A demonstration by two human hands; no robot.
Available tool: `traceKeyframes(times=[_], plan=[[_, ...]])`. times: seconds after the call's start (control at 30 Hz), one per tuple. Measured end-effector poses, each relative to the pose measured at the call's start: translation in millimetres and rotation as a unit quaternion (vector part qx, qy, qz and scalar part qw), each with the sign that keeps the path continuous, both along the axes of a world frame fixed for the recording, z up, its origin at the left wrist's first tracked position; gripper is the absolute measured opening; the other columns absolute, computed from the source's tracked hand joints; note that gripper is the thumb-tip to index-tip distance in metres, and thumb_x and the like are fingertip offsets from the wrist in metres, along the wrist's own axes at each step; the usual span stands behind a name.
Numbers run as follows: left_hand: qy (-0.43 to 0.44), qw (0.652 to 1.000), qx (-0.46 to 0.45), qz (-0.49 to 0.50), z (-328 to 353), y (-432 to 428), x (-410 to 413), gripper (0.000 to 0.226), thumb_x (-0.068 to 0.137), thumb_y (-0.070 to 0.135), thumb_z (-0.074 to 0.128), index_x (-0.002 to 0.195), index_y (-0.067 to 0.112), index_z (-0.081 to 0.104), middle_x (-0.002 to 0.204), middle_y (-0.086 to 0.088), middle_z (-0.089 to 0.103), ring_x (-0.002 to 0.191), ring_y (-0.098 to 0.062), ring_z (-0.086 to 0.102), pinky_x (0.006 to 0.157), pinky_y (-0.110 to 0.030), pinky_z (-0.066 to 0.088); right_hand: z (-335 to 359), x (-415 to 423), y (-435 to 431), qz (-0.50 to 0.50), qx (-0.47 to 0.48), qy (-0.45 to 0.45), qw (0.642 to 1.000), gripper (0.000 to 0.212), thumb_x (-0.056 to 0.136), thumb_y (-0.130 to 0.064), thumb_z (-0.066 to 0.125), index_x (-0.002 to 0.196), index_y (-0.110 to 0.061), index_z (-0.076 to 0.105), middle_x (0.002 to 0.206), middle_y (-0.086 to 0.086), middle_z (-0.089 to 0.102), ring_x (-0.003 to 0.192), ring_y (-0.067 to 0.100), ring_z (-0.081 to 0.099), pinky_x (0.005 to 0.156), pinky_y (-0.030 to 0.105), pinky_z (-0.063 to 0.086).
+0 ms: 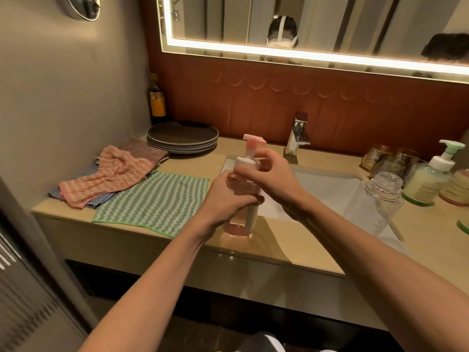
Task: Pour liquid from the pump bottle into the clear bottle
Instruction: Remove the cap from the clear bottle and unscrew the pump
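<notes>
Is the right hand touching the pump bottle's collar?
Touching. The head view shows the right hand gripping the white collar of the pump bottle.

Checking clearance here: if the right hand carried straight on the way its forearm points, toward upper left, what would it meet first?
The right hand is already on the pink pump bottle's white collar. Beyond it, probably the stack of dark round plates, though depth is unclear.

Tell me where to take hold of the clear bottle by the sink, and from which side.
Take the clear bottle around its wide body just below the shoulder, coming from the right side. It stands upright and uncapped on the counter at the sink's right edge, so a side grip probably keeps the threaded mouth free for pouring. The green pump bottle crowds the far right, so come in low.
</notes>
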State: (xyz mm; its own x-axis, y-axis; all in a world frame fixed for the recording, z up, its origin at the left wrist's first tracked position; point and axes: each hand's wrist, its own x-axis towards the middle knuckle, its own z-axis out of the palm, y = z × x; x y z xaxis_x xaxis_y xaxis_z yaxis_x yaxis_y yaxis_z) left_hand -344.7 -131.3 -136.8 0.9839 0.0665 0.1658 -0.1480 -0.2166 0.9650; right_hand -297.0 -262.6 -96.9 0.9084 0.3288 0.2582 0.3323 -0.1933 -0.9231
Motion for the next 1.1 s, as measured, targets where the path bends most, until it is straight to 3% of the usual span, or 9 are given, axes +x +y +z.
traceKeyframes(times=[0.1,0.2,0.4,0.53,0.73,0.87,1.0,1.1], plan=[[0.007,1.0,-0.002,-0.005,0,1,1,0.057,0.075,0.016,0.084,0.124,0.019,0.054,0.111,0.005,0.066,0.104,-0.01,0.062,0.074,-0.02,0.048,-4,0,4,0.012,-0.001,-0.001,1.0,0.042,0.088,-0.028,0.073,0.124,-0.022,0.052,0.112,-0.005,0.062,0.1,0.008,0.061,0.066,0.011,0.052],[0.006,1.0,0.006,-0.021,-2,-1,0,0.058,0.079,0.013,0.081,0.125,0.027,0.049,0.109,0.011,0.063,0.099,-0.003,0.06,0.077,-0.016,0.049,-5,-2,10,0.024,-0.024,0.024,0.999,0.054,0.084,-0.035,0.077,0.127,-0.022,0.047,0.112,-0.002,0.062,0.099,0.012,0.065,0.071,0.019,0.056],[0.012,1.0,0.015,-0.002,-2,3,2,0.055,0.074,0.018,0.084,0.121,0.021,0.056,0.109,0.004,0.067,0.103,-0.01,0.062,0.077,-0.023,0.049,-4,2,4,-0.028,0.017,-0.002,0.999,0.066,0.075,-0.035,0.085,0.128,-0.021,0.049,0.115,-0.004,0.063,0.1,0.009,0.065,0.069,0.015,0.056],[0.024,1.0,0.015,0.007,-4,9,3,0.056,0.07,0.021,0.088,0.118,0.022,0.059,0.107,0.007,0.069,0.099,-0.008,0.064,0.074,-0.022,0.048,7,6,0,-0.058,0.046,-0.046,0.996,0.05,0.081,-0.033,0.08,0.121,-0.016,0.056,0.113,-0.001,0.067,0.101,0.009,0.065,0.077,0.022,0.055],[0.026,0.999,0.038,0.011,-4,16,1,0.063,0.066,0.023,0.091,0.12,0.021,0.059,0.108,0.008,0.069,0.098,-0.005,0.065,0.077,-0.02,0.05,29,14,-9,-0.114,0.072,-0.105,0.985,0.036,0.088,-0.036,0.074,0.116,-0.015,0.067,0.105,-0.003,0.069,0.098,0.01,0.065,0.074,0.016,0.049],[0.031,0.999,0.033,0.014,-6,21,0,0.062,0.067,0.019,0.091,0.119,0.019,0.059,0.109,0.006,0.069,0.1,-0.008,0.065,0.083,-0.024,0.052,39,20,-16,-0.143,0.091,-0.121,0.978,0.034,0.087,-0.039,0.074,0.11,-0.014,0.069,0.102,0.003,0.07,0.097,0.018,0.066,0.078,0.027,0.054],[0.043,0.998,0.035,0.019,-10,29,1,0.065,0.065,0.021,0.092,0.12,0.02,0.058,0.112,0.005,0.069,0.103,-0.011,0.065,0.091,-0.031,0.054,44,27,-20,-0.177,0.107,-0.125,0.97,0.035,0.087,-0.043,0.072,0.11,-0.016,0.069,0.102,0.001,0.07,0.097,0.015,0.065,0.074,0.022,0.052],[0.04,0.998,0.043,0.034,-12,39,2,0.065,0.065,0.023,0.092,0.121,0.019,0.057,0.112,0.005,0.068,0.104,-0.011,0.064,0.087,-0.027,0.053,41,34,-20,-0.191,0.119,-0.114,0.968,0.034,0.086,-0.043,0.073,0.11,-0.018,0.068,0.103,0.001,0.07,0.098,0.016,0.065,0.079,0.028,0.055]])
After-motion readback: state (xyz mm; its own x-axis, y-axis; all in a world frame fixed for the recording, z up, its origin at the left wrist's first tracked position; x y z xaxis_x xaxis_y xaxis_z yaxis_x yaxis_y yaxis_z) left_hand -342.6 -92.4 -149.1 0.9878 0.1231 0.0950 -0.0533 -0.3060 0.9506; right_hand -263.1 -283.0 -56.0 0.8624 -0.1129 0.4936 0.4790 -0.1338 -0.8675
